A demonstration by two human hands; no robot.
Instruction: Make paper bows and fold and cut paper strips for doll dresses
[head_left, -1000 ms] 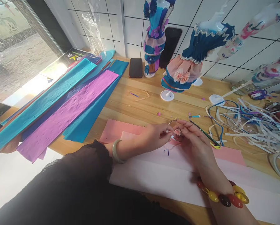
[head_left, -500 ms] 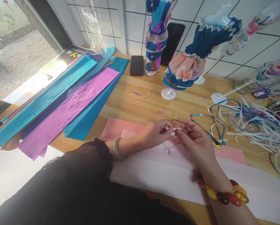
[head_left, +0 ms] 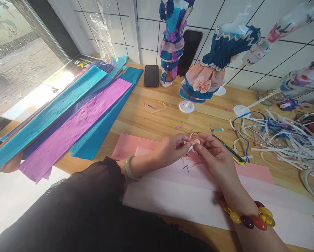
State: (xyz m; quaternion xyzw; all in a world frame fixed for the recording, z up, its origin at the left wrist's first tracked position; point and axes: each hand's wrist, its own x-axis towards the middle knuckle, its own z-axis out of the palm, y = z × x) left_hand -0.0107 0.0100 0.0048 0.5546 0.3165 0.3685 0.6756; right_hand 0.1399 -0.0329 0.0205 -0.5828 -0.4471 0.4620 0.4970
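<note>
Between my two hands is a small folded pink-and-white paper piece point(head_left: 196, 141), partly covered by fingers. My left hand point(head_left: 172, 148), with a pale bangle at the wrist, pinches its left end between thumb and fingertips. The thumb and index finger of my right hand point(head_left: 216, 154) close on its right side. A thin curved strip point(head_left: 191, 134) loops up beside the fingertips. Beneath both hands lie white paper point(head_left: 167, 196) and a pink sheet point(head_left: 125, 145). A dark-blue scrap point(head_left: 186, 168) rests on the paper below the fingers.
Long crepe paper strips point(head_left: 78, 126) lie at the left. Behind my hands are a phone point(head_left: 151, 76), a decorated figure point(head_left: 171, 52) and a dress on a stand point(head_left: 204, 77). Tangled paper strips point(head_left: 277, 140) cover the right, beside a green-and-yellow tool point(head_left: 231, 150).
The pink-and-white piece has turned between my fingertips, showing more of its pink folds. Both hands keep their pinch, and the whole view has shifted slightly.
</note>
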